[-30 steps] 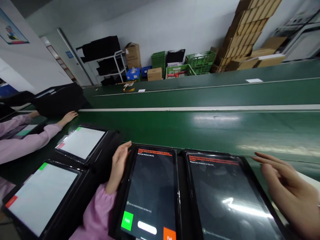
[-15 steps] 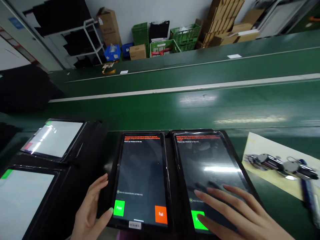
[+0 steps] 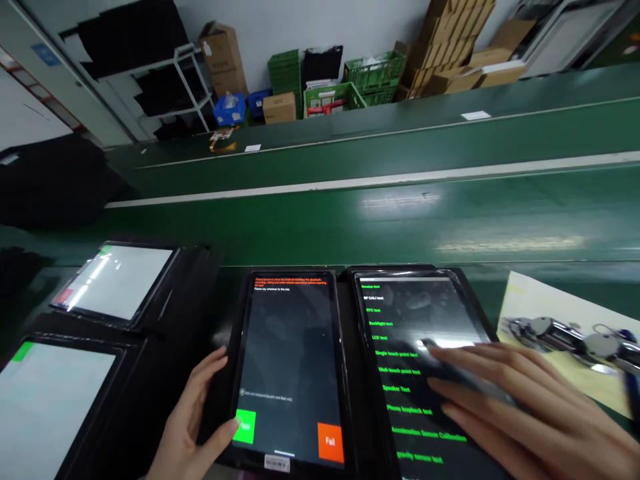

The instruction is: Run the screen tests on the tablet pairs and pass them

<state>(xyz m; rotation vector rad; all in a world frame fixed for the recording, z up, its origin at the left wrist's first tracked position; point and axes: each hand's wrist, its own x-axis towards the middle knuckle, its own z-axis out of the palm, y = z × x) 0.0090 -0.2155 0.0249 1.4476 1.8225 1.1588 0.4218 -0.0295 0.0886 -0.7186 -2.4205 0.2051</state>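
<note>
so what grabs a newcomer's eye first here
Two black-cased tablets side by side at bottom: the right tablet glows with a green test list under the right hand, the left tablet shows green Pass and orange Fail buttons beside the left hand. Top right, far back, cardboard boxes stack high.

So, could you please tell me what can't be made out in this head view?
Head view:
Right tablet's test list: partly hidden by the right hand, cut off by the bottom edge.
Pass button: partly covered by the left thumb.
Barcode sticker: too small to read.
Object at the right edge: blurred and cut off.
</note>
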